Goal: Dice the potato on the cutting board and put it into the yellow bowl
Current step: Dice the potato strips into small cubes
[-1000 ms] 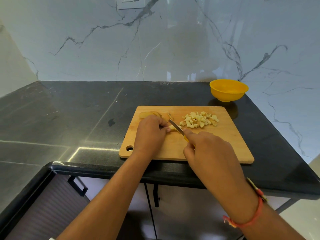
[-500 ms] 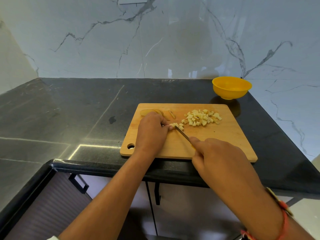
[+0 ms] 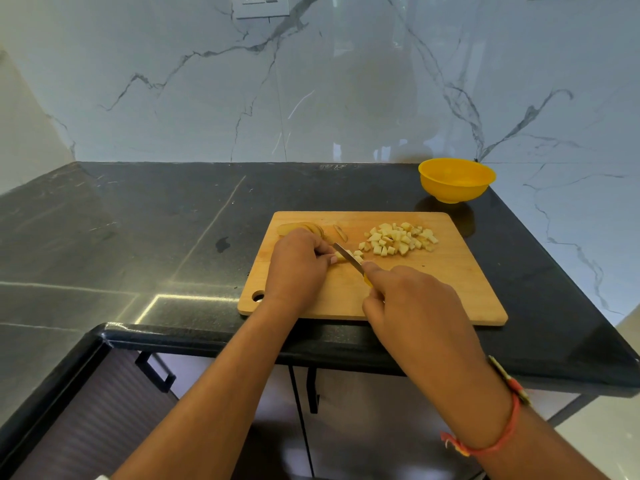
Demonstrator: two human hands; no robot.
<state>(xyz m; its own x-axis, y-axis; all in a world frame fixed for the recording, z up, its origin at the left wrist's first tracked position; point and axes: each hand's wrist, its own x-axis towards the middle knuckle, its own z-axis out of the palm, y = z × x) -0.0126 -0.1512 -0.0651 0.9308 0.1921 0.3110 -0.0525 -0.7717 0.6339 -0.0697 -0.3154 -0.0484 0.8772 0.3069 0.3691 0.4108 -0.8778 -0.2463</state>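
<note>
black stone counter (image 3: 138, 220) bears wooden cutting board (image 3: 450, 289); marble wall (image 3: 346, 81) behind.

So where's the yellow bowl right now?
In the head view, the yellow bowl stands on the black counter at the far right, just behind the back right corner of the cutting board, close to the marble wall.

Both bare forearms reach forward. The left grip (image 3: 298, 268), knuckles up and fingers curled, pins a pale potato piece (image 3: 340, 256). The right grip (image 3: 412, 303) is closed round a small yellow-handled steel knife (image 3: 349, 258).
</note>
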